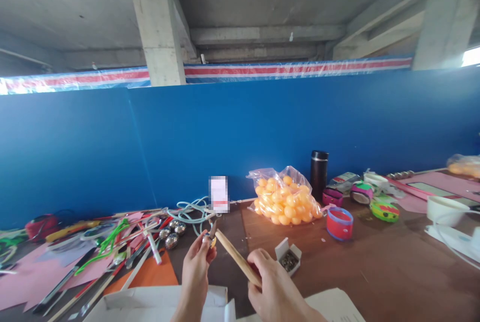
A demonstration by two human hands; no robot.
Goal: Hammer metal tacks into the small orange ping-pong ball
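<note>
A pale wooden stick (235, 256) slants up and to the left from my right hand (275, 284), whose fingers are wrapped round its lower end. My left hand (197, 267) is closed on a small tool with a dark pointed tip (213, 230) and a bit of yellow on its side. The tip is close beside the stick's upper end; I cannot tell whether they touch. Just beyond my right hand stands an open small white box (288, 257) with little metal pieces in it. Below my hands lies an open white carton (150, 304).
A clear bag of orange balls (283, 202) and a black flask (319, 174) stand by the blue partition (240, 132). Cords, papers, tools and shiny metal balls (171, 240) crowd the left. A red-and-blue ring-shaped roll (339, 223) and a white cup (446, 210) are at right.
</note>
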